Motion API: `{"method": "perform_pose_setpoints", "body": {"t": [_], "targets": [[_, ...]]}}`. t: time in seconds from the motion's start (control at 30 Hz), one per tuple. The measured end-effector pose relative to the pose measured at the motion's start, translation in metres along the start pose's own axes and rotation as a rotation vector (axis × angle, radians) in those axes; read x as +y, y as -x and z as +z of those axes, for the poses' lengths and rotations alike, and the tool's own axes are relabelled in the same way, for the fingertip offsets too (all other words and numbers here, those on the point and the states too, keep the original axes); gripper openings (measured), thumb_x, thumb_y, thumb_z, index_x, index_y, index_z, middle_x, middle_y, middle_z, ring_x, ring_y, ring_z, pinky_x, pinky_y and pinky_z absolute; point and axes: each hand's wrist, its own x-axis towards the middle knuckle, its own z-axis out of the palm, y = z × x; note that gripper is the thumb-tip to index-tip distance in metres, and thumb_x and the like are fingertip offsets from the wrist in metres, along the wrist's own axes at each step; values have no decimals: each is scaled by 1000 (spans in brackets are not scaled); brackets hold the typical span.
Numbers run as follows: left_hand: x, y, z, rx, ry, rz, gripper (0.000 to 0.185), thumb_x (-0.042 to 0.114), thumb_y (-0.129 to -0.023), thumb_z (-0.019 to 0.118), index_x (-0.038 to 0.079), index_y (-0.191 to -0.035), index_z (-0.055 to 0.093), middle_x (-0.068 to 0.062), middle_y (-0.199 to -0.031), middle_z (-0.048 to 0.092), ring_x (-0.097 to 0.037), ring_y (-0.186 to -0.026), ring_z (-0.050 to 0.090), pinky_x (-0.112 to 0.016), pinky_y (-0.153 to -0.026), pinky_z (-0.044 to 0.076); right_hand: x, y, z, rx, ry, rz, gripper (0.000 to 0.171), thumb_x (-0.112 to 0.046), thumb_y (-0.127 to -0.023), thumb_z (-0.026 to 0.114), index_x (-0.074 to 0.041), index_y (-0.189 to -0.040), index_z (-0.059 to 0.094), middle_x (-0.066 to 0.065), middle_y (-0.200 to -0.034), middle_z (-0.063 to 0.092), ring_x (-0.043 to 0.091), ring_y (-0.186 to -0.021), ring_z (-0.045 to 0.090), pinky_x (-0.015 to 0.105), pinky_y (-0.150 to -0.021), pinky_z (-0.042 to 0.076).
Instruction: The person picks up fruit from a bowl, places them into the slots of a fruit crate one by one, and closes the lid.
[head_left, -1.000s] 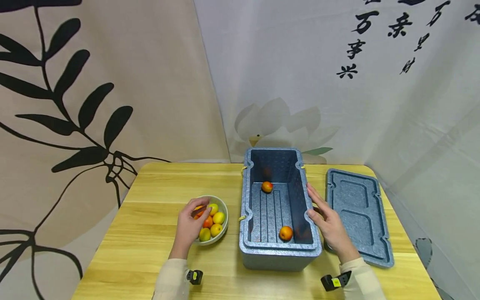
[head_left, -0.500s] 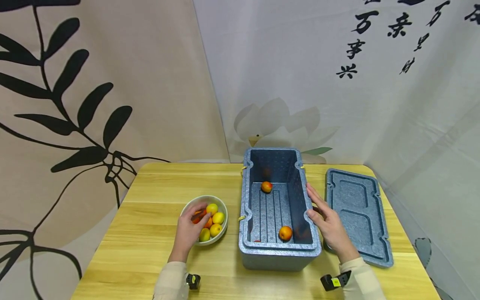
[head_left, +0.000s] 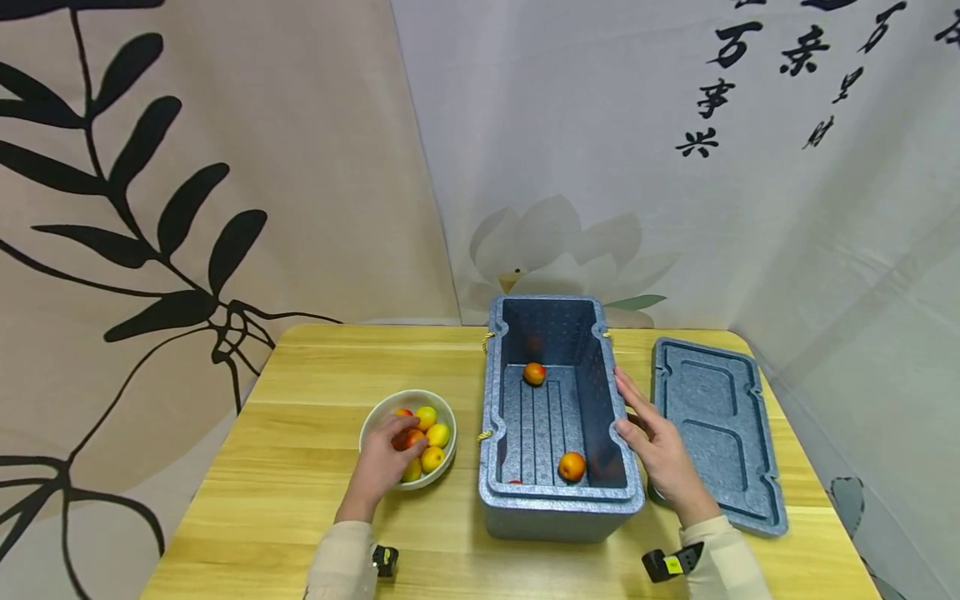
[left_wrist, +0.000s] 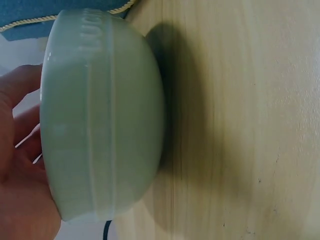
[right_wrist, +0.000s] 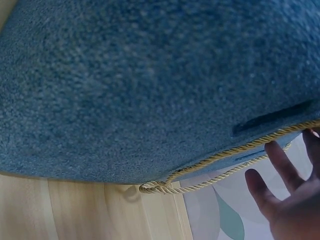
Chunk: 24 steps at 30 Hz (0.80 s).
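The wooden table (head_left: 300,467) lies under both hands. The blue foam box (head_left: 558,508) stands between them, and the right hand (head_left: 660,454) rests flat against its right wall with straight fingers, holding nothing. The box lid (head_left: 716,433) lies just to the right of this hand. The left hand (head_left: 382,462) reaches into the pale green bowl (head_left: 372,417), fingers curled over an orange fruit (head_left: 412,437); whether it grips the fruit I cannot tell.
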Motion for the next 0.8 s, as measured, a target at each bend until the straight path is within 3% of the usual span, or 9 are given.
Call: {"method": "perform_pose_setpoints", "body": {"t": [0.27,0.63,0.8], "targets": [[0,-1,1,-72,-112,-13,32,-3,-76,81,-5,-107,70,-12,-108,67,-32,-107,59,-47,-97,48,0,0,0,-1,3,1,56,5,-99,51,-10,-151,38,5,-159,28,11,-139,33,18,-103,36],[0,-2,1,-117,-244,11,30,-7,-73,79,-6,-103,70,-13,-106,64,-32,-102,59,-46,-95,48,0,0,0,2,5,9,56,5,-99,51,-11,-152,38,5,-159,28,10,-137,37,24,-102,39],[0,-3,4,-125,-295,7,30,-5,-73,79,-5,-102,70,-12,-104,61,-32,-99,57,-46,-93,48,0,1,0,-2,-3,7,56,5,-99,51,-11,-152,38,5,-159,28,10,-137,37,21,-102,39]]}}
